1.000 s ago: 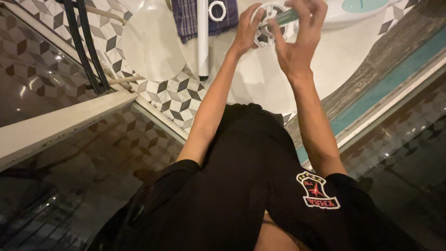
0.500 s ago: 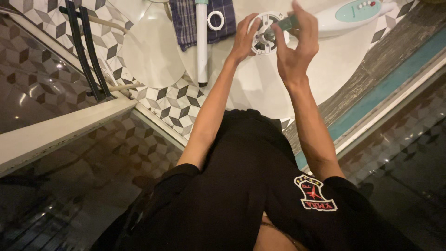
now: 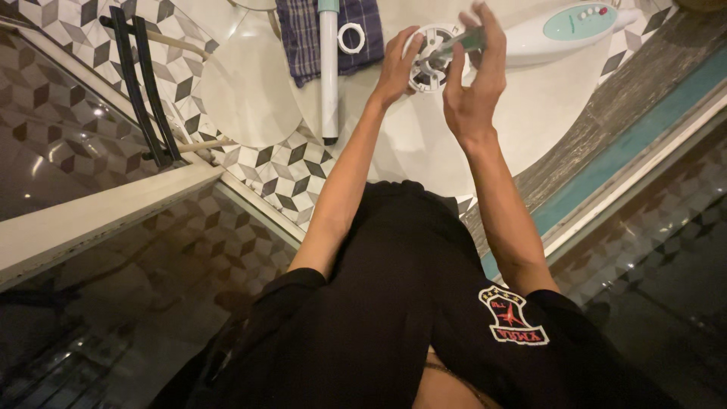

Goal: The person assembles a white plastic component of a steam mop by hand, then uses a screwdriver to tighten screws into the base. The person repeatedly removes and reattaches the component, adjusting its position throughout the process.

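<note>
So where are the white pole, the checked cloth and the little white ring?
white pole [image 3: 329, 76]: head view, middle of its shaft.
checked cloth [image 3: 300, 38]: head view, left part, beside the pole.
little white ring [image 3: 351, 48]: head view, lower rim of the ring, lying on the cloth.

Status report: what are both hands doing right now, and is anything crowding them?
Left hand grips round white slotted plastic hub. Right hand holds thin dark tool to it. White pole, small white ring lie clear, leftward.

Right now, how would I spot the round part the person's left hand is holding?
Find the big white disc on the patterned floor. Over its top edge, the left hand grips a round white part with spokes; the small white ring nearby lies plain on checked cloth.
</note>
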